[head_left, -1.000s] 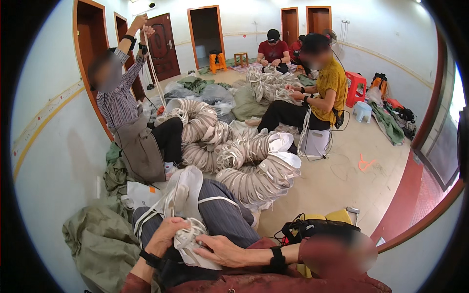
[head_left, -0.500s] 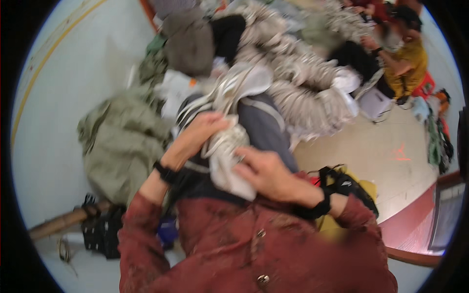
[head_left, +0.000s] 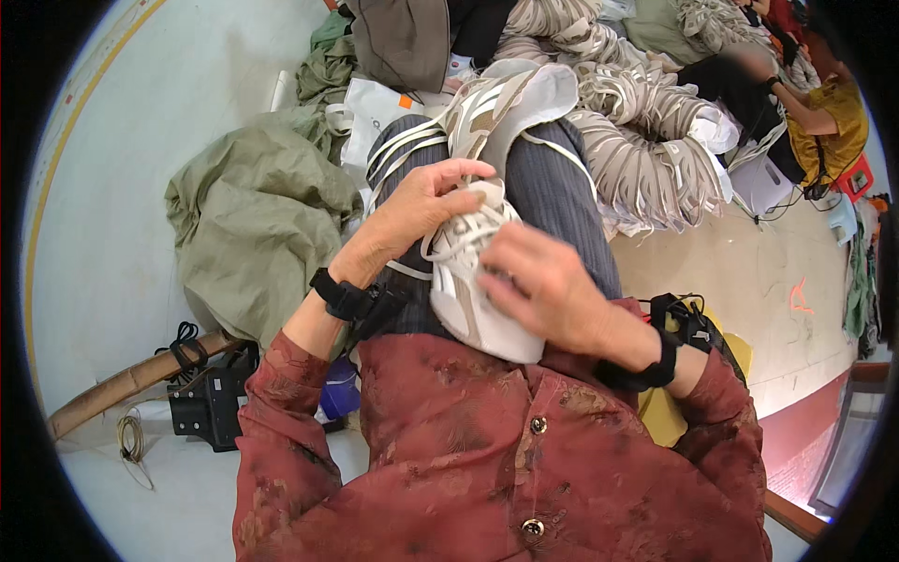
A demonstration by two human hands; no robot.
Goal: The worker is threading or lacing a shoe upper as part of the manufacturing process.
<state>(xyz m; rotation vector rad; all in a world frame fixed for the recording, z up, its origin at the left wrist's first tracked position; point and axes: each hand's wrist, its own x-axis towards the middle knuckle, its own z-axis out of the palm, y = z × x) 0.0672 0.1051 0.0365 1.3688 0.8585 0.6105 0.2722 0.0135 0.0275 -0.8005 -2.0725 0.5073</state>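
Two hands grip one white shoe upper resting on the person's lap: left hand fingers pinched on its white lace, right hand fingers curled against its side. Beyond the upper a second one perches on the knee; a hard tug on the lace could jolt it off.

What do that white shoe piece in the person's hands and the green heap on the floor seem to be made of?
The white shoe upper looks like smooth, matte synthetic leather with tan stripes, and it bends softly under the fingers. The green heap looks like woven cloth, dull and deeply creased, perhaps canvas sacking.
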